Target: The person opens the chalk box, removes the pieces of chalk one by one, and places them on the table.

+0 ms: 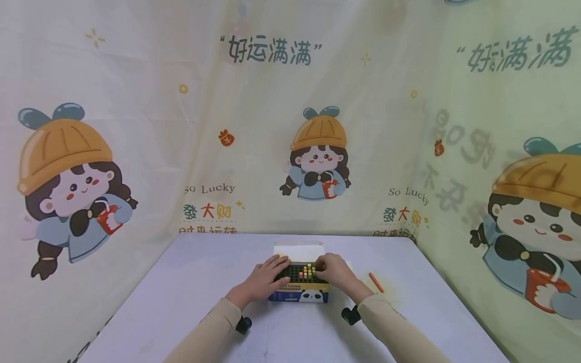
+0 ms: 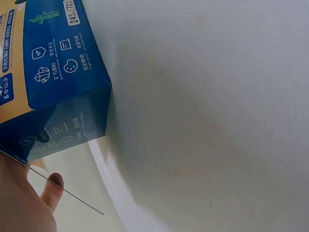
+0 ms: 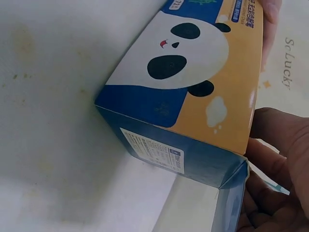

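Observation:
A blue and yellow chalk box (image 1: 292, 293) with a panda on its front lies on the table in front of me. Its top side shows a black holder (image 1: 295, 270) with rows of holes. Several coloured chalk sticks (image 1: 308, 271) stand in the right part of it. My left hand (image 1: 262, 279) rests on the box's left end, fingers straight over the holder. At the right end, my right hand (image 1: 337, 271) has its fingers curled down beside the chalks; its fingertips are hidden, so I cannot tell whether they pinch a stick.
An orange chalk stick (image 1: 376, 282) lies on the white table (image 1: 204, 267), right of the box. Behind the holder stands the box's white open flap (image 1: 299, 250). A printed cloth (image 1: 254, 151) hangs around the table's back and sides.

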Motion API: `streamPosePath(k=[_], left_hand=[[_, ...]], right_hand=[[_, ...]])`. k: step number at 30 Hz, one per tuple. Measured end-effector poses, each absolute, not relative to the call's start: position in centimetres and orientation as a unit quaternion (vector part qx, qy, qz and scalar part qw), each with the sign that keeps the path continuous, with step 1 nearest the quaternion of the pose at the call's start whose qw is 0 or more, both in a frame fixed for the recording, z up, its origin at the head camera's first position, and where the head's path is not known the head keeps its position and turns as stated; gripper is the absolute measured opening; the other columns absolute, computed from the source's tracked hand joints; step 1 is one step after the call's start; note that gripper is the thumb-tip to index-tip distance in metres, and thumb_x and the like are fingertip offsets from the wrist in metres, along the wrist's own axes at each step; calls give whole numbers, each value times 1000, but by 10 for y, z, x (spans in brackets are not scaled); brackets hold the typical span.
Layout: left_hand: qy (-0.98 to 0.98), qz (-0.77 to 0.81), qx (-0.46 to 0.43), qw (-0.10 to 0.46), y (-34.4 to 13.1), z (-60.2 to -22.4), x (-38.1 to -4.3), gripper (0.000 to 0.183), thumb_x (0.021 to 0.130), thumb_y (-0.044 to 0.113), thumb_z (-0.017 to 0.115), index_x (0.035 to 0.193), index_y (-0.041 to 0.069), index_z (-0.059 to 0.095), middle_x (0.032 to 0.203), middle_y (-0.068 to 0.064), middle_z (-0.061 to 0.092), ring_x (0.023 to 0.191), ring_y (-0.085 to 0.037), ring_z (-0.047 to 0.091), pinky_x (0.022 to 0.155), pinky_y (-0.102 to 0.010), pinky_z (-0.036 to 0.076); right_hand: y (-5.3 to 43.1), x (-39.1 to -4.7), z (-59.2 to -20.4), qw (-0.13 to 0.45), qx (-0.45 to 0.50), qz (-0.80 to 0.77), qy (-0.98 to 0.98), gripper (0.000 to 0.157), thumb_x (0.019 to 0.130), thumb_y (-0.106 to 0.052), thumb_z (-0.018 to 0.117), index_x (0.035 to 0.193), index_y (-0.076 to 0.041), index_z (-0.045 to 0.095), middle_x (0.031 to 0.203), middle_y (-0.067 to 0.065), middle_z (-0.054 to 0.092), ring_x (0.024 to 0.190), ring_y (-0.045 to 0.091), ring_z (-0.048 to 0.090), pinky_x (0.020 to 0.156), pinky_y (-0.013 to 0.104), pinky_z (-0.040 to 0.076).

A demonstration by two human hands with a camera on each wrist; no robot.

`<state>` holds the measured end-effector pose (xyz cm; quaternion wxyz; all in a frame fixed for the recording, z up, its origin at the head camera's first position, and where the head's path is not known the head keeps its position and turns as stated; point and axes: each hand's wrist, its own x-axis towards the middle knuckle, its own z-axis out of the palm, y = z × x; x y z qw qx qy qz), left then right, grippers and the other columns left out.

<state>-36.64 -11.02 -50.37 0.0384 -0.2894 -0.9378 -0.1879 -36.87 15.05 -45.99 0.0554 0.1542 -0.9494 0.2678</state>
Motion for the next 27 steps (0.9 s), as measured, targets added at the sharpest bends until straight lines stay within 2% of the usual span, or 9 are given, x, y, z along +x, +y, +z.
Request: streamPosePath(k=[8, 18, 27], left_hand=[[-939, -177, -291, 40, -110, -503, -365, 68, 108, 58, 39, 163, 19, 35, 169, -3, 32, 158, -34, 23, 114, -65, 32], [-939, -182, -289, 41, -109, -504, -363, 68, 108, 58, 38, 164, 19, 34, 170, -3, 31, 159, -34, 21, 115, -65, 30], [-931, -193, -304, 52, -110, -502, -363, 66, 109, 54, 41, 163, 15, 36, 168, -7, 33, 157, -37, 23, 112, -68, 31]], right_hand=[[147, -365, -469, 71, 170, 265, -946, 20, 88, -12, 83, 103, -10, 70, 86, -2, 67, 81, 13, 59, 72, 34, 54], [146, -361, -476, 108, 169, 239, -950, 12, 90, -14, 81, 94, -16, 70, 80, -7, 66, 77, 11, 53, 69, 31, 49], [145, -361, -475, 114, 171, 261, -943, 11, 90, -11, 81, 90, -16, 71, 82, -7, 69, 77, 10, 56, 72, 32, 52]])
